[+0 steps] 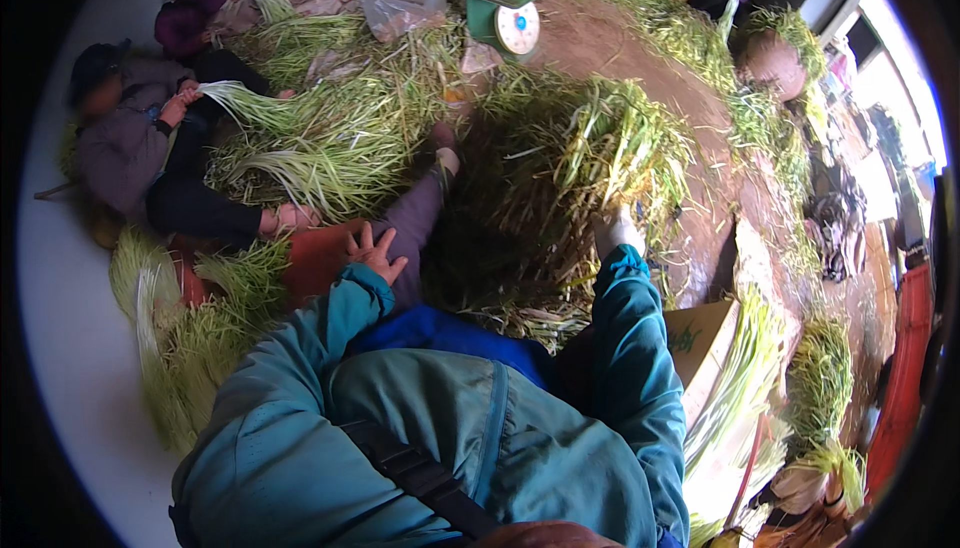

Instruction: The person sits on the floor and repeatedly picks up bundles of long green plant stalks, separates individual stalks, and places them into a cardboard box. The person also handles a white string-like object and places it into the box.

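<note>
My left hand [376,252] rests on my bent left leg [416,229], in greyish-purple trousers, with its fingers spread. Nothing is in it. In front of me, my right hand [619,231], pale as if gloved, grips a loose bundle of long green and yellowing leaves [622,139]. The leaves fan out beyond the hand and hide its fingertips. Left of the bundle spreads a heap of withered leaf trimmings [525,195], dark in shadow nearer my body. Long green stalks with whitish ends, like garlic chives [322,169], lie piled beyond my left leg.
Two people sit at left; the nearer person [124,127] holds stalks. A dial platform scale [517,28] stands ahead, with a person's shoes on it. By my right arm is a cardboard box [694,338] beside pale stalks [739,368]. A red plastic container [319,255] sits left.
</note>
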`<action>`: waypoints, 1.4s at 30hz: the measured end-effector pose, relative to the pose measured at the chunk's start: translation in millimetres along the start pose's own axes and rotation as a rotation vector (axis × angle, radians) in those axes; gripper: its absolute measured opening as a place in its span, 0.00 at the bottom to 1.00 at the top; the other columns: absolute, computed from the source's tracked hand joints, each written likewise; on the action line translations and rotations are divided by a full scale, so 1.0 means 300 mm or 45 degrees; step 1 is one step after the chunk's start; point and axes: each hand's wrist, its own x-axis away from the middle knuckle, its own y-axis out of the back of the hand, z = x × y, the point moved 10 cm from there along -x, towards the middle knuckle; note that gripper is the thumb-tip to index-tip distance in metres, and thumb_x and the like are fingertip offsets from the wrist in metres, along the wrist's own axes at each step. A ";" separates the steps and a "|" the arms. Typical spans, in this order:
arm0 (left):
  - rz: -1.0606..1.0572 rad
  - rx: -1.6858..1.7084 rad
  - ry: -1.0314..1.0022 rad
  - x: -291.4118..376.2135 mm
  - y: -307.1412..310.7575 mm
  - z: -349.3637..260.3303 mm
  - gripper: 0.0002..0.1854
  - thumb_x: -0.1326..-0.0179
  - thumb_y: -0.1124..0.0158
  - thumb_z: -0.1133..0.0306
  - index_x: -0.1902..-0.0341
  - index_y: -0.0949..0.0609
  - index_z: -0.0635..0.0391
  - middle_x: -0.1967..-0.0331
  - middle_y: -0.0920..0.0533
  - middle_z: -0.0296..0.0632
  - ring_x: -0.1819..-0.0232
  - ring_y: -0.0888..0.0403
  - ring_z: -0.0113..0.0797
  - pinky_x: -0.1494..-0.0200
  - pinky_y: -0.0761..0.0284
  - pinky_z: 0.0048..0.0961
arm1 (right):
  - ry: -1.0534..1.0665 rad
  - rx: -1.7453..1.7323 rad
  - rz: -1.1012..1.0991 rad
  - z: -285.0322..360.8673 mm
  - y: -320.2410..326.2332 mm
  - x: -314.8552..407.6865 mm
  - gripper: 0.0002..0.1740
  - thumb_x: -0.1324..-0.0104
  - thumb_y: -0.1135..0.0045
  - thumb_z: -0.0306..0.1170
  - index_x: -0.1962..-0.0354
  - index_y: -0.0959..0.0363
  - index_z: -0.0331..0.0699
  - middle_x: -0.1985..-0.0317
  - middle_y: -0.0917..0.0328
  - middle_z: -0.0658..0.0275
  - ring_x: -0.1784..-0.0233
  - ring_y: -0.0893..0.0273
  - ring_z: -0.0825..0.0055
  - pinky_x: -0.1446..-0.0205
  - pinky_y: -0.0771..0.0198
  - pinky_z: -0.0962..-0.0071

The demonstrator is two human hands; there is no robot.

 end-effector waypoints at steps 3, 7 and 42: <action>0.003 -0.004 0.037 0.001 0.005 0.017 0.34 0.54 0.40 0.47 0.40 0.36 0.34 0.34 0.53 0.50 0.37 0.58 0.67 0.38 0.52 0.50 | -0.014 -0.146 -0.013 0.043 -0.016 -0.010 0.38 0.51 0.42 0.46 0.47 0.45 0.36 0.56 0.30 0.48 0.51 0.32 0.53 0.49 0.36 0.62; 0.004 0.000 0.062 -0.003 0.007 0.041 0.34 0.54 0.39 0.48 0.41 0.36 0.34 0.35 0.52 0.50 0.37 0.57 0.66 0.38 0.51 0.52 | -0.060 -0.108 0.028 0.018 -0.061 -0.049 0.38 0.51 0.43 0.34 0.45 0.53 0.39 0.57 0.30 0.46 0.54 0.30 0.51 0.51 0.35 0.62; 0.070 0.110 0.062 -0.002 0.007 0.059 0.34 0.53 0.40 0.47 0.41 0.36 0.35 0.34 0.53 0.48 0.36 0.59 0.64 0.37 0.51 0.50 | 0.076 -1.756 -0.454 -0.052 0.157 0.082 0.08 0.37 0.51 0.31 0.62 0.29 0.38 0.81 0.34 0.76 0.80 0.41 0.92 0.80 0.46 0.90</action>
